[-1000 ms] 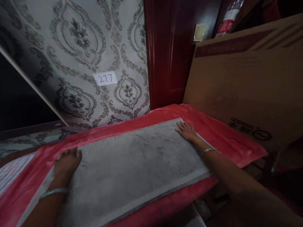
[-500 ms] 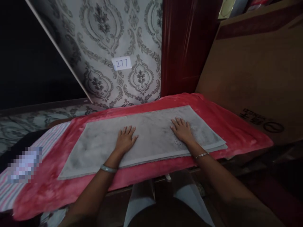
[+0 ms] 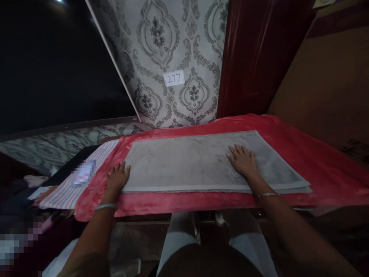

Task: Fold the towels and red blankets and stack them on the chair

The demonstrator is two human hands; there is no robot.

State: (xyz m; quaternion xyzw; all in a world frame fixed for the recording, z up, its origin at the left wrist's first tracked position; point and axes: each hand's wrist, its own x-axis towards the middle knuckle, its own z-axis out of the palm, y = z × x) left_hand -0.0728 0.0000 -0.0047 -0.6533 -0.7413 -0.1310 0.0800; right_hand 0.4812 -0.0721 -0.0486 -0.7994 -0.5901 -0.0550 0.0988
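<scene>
A grey towel point(image 3: 184, 165), folded into a long rectangle, lies flat on a red plush cloth point(image 3: 138, 206). My left hand point(image 3: 117, 177) rests with spread fingers at the towel's left edge, partly over the red cloth. Flat on the right part of the towel lies my right hand point(image 3: 243, 161), fingers apart, beside a small embroidered mark point(image 3: 235, 175). Neither hand grips anything. Along the near right edge, the towel's lower layer shows slightly past the upper one.
A striped cloth point(image 3: 65, 196) with a blurred-out item on it lies at the left. Behind stand a large dark screen point(image 3: 57, 69), a patterned wall with a paper marked 277 point(image 3: 174, 78), and a dark red panel point(image 3: 256, 57). A cardboard box point(image 3: 325, 84) stands at the right.
My left hand has slid left across the towel to its left edge. My right hand stays on the towel's right part, near the embroidered mark. The camera view has turned left.
</scene>
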